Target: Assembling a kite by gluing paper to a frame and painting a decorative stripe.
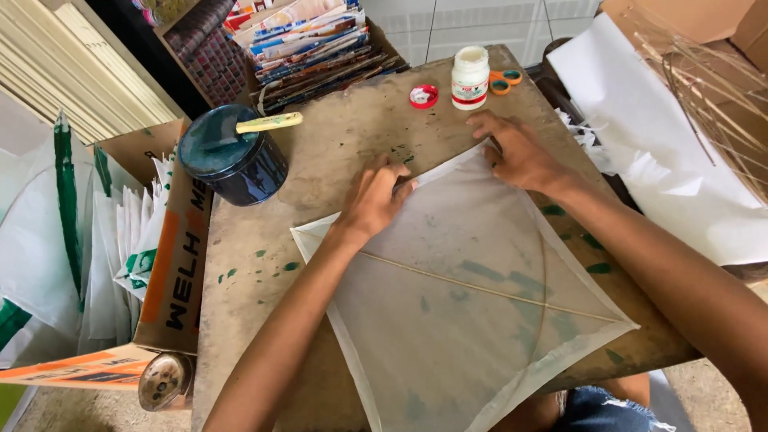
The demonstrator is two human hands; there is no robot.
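A diamond-shaped kite of thin, translucent white tissue paper lies flat on the worn, green-stained wooden counter, with a straight thin stick running across it and a second one bowed in a curve under the paper. The left hand rests palm down on the kite's upper-left edge, fingers loosely curled and pressing the folded paper border, gripping nothing. The right hand lies flat and spread on the kite's top corner, fingers extended, pressing down rather than holding anything. Just beyond the kite's top corner stands a small white plastic bottle with a white cap and red label; its contents cannot be seen. Beside the bottle lies a small round red lid, and behind it orange-handled scissors. Left of the kite sits a round dark blue tin, lid on, with a pale-handled tool resting across the top. Further left of the kite, an open cardboard box holds upright stacks of white paper sheets with green markings. Beyond the tin, another box holds colourful stacked paper. Right of the kite lie white paper sheets and thin bamboo sticks.
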